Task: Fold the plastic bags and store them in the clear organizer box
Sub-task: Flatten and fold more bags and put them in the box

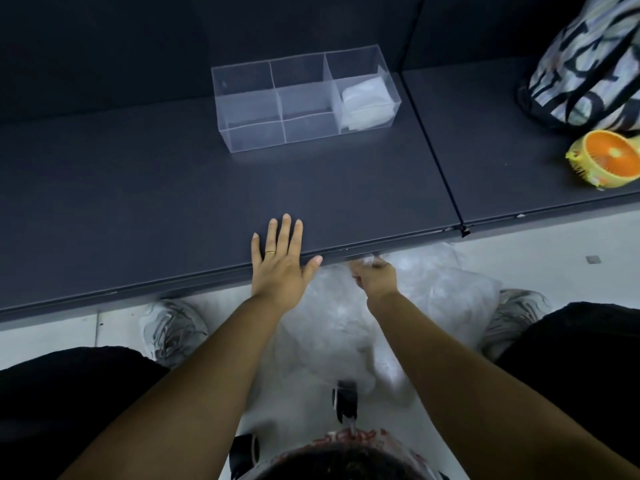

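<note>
A clear organizer box (pixel 242 109) with several compartments stands on the dark table, far from me. Folded white plastic bags (pixel 365 103) fill its right compartment. A heap of clear plastic bags (pixel 446 289) lies on the white floor between my feet, below the table's front edge. My left hand (pixel 280 261) rests flat on the table's front edge, fingers straight, a ring on one finger. My right hand (pixel 375 275) is just below the edge, fingers curled round the top of a plastic bag from the heap.
The dark table (pixel 138 209) has a seam (pixel 436 157) on the right. Beyond it stand a patterned tote bag (pixel 588 64) and an orange, citrus-shaped fan (pixel 606 157). My shoes (pixel 173 330) and knees flank the heap on the floor.
</note>
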Demonstrator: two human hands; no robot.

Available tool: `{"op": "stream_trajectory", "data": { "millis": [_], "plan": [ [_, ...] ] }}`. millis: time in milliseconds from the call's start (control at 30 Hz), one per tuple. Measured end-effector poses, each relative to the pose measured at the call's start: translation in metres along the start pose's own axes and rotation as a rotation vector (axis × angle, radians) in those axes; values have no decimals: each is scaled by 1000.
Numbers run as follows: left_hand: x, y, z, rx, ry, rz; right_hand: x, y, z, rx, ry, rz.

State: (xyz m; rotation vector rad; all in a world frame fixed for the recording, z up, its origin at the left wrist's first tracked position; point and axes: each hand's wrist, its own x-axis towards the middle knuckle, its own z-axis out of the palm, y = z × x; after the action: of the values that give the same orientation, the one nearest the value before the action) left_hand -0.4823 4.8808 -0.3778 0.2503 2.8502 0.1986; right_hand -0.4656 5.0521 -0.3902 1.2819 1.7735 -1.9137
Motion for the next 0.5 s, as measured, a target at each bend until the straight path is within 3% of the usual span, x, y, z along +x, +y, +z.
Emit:
{"op": "stream_trajectory", "data": {
  "millis": [233,367,500],
  "plan": [
    [2,1,-27,-258,-178,-22,-54,-36,-60,-312,-215,-419],
    [-8,16,-69,-723,-399,17,-81,-103,-69,-340,-237,-600],
    [-23,39,-95,-1194,-516,120,-101,-155,-69,-124,-300,-540]
  ]
}}
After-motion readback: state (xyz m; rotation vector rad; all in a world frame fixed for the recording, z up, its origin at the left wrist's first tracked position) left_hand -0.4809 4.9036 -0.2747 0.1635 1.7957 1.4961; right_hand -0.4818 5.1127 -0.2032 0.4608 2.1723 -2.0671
